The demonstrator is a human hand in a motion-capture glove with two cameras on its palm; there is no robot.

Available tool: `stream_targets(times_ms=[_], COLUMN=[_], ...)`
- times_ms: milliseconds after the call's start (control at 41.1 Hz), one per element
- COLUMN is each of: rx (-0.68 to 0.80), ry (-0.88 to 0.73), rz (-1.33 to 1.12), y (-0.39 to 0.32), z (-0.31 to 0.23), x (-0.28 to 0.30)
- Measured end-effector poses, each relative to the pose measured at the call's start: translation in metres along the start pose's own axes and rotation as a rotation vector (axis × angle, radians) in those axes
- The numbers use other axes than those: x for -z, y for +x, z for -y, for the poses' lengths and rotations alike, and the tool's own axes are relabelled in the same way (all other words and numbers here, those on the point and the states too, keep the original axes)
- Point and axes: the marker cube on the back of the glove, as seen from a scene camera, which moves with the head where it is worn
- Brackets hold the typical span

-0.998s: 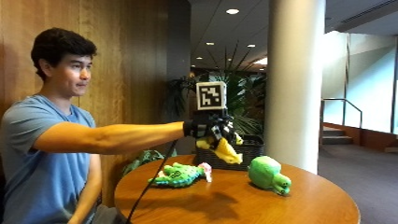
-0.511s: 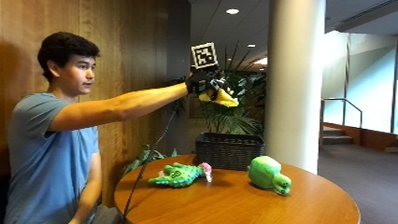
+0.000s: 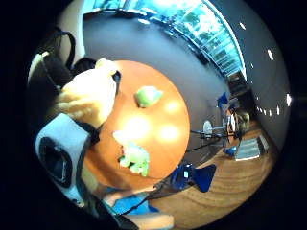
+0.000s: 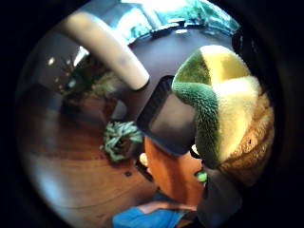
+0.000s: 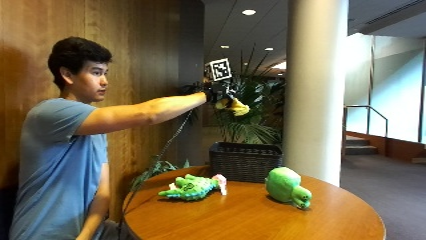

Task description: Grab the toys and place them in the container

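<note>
A person in a light blue T-shirt (image 5: 56, 165) sits at the left of the round wooden table (image 5: 266, 220), the right arm stretched out level and raised high. The black-gloved right hand (image 5: 218, 93) is curled round a yellow, green and tan plush toy (image 5: 235, 106), which sticks out of the grip toward 4 o'clock, in the air above the dark woven rectangular basket (image 5: 245, 161). The fingers themselves are hard to make out against the dark plant leaves behind them; only the toy's yellow end shows clearly. The person's other hand is cut off below the table edge and cannot be seen.

On the table, toward 9 o'clock of its top, lies a green spiky plush lizard-like toy with a pink and white end (image 5: 191, 187). Toward 1 o'clock from it stands the basket, at the far rim of the table or just behind it; which one cannot be told, since the table edge hides its base. Right of the basket, near it but apart, sits a rounded green plush turtle-like toy (image 5: 287, 186).

The thumb-side palm view is filled by the held toy (image 4: 223, 114), with the basket's dark opening (image 4: 168, 118) beyond it. The little-finger-side palm view shows the table (image 3: 158, 139) far below with both green toys lying on it.
</note>
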Motion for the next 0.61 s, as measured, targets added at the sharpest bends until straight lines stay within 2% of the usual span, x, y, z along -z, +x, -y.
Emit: stream_targets(times_ms=[97,219,365,511,609], rx=[0.059,0.03,0.053,0.075,0.069], ry=[-0.025,-0.031,-0.047,-0.211,-0.241], rz=[0.028,0.08,0.132,0.086,0.125], y=[-0.015,0.012,-0.009,-0.016,-0.023], z=[0.003,-0.009,-0.006,-0.009,-0.007], x=[-0.013,-0.029,-0.05,-0.077,-0.085])
